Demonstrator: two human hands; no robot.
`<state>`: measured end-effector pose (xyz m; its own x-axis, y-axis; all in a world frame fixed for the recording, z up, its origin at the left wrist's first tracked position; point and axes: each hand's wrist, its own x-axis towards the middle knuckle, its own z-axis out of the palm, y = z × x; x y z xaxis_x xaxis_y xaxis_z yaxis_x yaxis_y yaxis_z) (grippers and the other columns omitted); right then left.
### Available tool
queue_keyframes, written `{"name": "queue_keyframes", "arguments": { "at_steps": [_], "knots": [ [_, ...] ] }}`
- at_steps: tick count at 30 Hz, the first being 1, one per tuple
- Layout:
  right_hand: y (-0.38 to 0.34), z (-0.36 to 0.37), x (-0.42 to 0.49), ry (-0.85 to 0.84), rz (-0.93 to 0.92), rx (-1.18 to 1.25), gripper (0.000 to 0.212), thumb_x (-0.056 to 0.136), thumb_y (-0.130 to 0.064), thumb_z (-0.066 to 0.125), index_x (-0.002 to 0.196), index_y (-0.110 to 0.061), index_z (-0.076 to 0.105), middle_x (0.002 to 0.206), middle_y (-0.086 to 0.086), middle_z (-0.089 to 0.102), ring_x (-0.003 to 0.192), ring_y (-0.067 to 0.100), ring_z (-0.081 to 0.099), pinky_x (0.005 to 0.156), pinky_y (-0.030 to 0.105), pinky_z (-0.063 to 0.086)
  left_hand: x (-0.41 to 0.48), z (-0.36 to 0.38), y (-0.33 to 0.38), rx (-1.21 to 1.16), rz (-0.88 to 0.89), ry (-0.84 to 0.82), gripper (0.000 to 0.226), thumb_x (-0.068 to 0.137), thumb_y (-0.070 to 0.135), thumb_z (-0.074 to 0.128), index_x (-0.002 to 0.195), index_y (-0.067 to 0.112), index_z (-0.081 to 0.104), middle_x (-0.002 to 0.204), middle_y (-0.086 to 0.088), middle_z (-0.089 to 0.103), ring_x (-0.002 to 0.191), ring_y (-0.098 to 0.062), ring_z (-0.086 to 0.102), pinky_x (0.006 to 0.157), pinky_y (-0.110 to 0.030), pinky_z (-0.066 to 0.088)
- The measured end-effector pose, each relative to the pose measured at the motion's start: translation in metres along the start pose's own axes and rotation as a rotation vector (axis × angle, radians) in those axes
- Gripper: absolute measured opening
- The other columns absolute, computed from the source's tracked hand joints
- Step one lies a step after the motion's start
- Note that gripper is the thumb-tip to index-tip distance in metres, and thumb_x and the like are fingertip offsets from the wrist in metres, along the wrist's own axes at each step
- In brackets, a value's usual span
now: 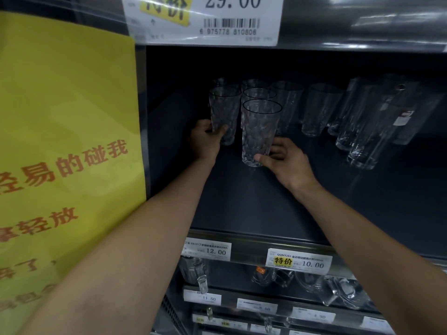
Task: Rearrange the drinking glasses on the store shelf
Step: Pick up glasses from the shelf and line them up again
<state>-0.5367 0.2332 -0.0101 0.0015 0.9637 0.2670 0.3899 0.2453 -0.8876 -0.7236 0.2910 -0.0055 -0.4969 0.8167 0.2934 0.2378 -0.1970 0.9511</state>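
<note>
Our left hand (205,139) wraps the left glass (223,112) near its base; our right hand (289,162) clamps the front glass (260,129) low down. These 2 are tall, clear, dimple-textured, tapered cylinders, upright on the dark matte shelf (266,204).

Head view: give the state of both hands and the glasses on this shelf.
left hand: grips left glass near its base
right hand: grips front glass near its base
left glass: upright, empty, held
front glass: upright, empty, held
smooth glasses: standing, empty, untouched
</note>
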Motion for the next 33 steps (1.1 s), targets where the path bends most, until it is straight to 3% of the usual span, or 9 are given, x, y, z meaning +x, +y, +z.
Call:
{"name": "queue_keyframes", "arguments": {
  "at_steps": [3, 7, 24, 28, 32, 33],
  "knots": [
    [0.0, -0.0004, -0.0002, 0.008, -0.004, -0.018, 0.05, 0.082, -0.026, 0.081, 0.126, -0.019, 0.059, 0.104, -0.006, 0.069, 0.091, 0.002, 0.065, 0.077, 0.009, 0.048, -0.0007, -0.0002, 0.0014, 0.024, 0.011, 0.002, 0.038, 0.083, 0.019, 0.079, 0.113, -0.001, 0.066, 0.115, -0.014, 0.07, 0.096, -0.015, 0.063, 0.074, -0.019, 0.046],
    [0.0004, -0.0002, -0.0001, 0.007, 0.006, -0.025, 0.047, 0.082, -0.027, 0.08, 0.125, -0.018, 0.061, 0.102, -0.008, 0.069, 0.092, 0.002, 0.065, 0.086, 0.017, 0.051, -0.0018, 0.0004, 0.002, 0.023, 0.013, 0.001, 0.037, 0.084, 0.017, 0.078, 0.114, -0.001, 0.066, 0.114, -0.015, 0.07, 0.097, -0.018, 0.065, 0.074, -0.02, 0.045],
    [0.0032, 0.0003, 0.0018, 0.018, 0.02, -0.016, 0.047, 0.082, -0.03, 0.08, 0.123, -0.018, 0.063, 0.105, -0.007, 0.07, 0.097, 0.005, 0.066, 0.087, 0.017, 0.05, -0.0041, -0.0001, 0.0047, 0.073, -0.005, 0.008, 0.036, 0.088, 0.021, 0.075, 0.114, -0.003, 0.067, 0.114, -0.015, 0.07, 0.096, -0.017, 0.063, 0.071, -0.016, 0.042],
    [0.0041, 0.0012, 0.0025, 0.011, 0.027, -0.026, 0.045, 0.083, -0.031, 0.079, 0.122, -0.018, 0.063, 0.106, -0.005, 0.07, 0.097, 0.006, 0.066, 0.079, 0.011, 0.047, -0.005, -0.0004, 0.0047, 0.085, -0.009, 0.017, 0.034, 0.088, 0.022, 0.074, 0.112, -0.002, 0.068, 0.112, -0.013, 0.07, 0.092, -0.012, 0.059, 0.071, -0.017, 0.042],
    [0.0037, 0.0011, 0.0026, 0.021, 0.034, -0.051, 0.042, 0.083, -0.033, 0.078, 0.12, -0.018, 0.064, 0.102, -0.006, 0.069, 0.095, 0.006, 0.066, 0.068, 0.001, 0.043, -0.0055, -0.0019, 0.0049, 0.07, -0.032, 0.018, 0.021, 0.088, 0.022, 0.074, 0.096, 0.003, 0.069, 0.096, -0.005, 0.069, 0.081, -0.01, 0.058, 0.072, -0.019, 0.043],
    [0.0038, 0.0007, 0.0027, 0.023, 0.035, -0.053, 0.042, 0.083, -0.034, 0.078, 0.12, -0.018, 0.064, 0.101, -0.006, 0.069, 0.094, 0.006, 0.065, 0.066, -0.001, 0.043, -0.0063, -0.0025, 0.006, 0.062, -0.043, 0.028, 0.026, 0.088, 0.023, 0.075, 0.103, 0.003, 0.069, 0.101, -0.007, 0.069, 0.086, -0.011, 0.06, 0.074, -0.02, 0.044]
  ]
}}
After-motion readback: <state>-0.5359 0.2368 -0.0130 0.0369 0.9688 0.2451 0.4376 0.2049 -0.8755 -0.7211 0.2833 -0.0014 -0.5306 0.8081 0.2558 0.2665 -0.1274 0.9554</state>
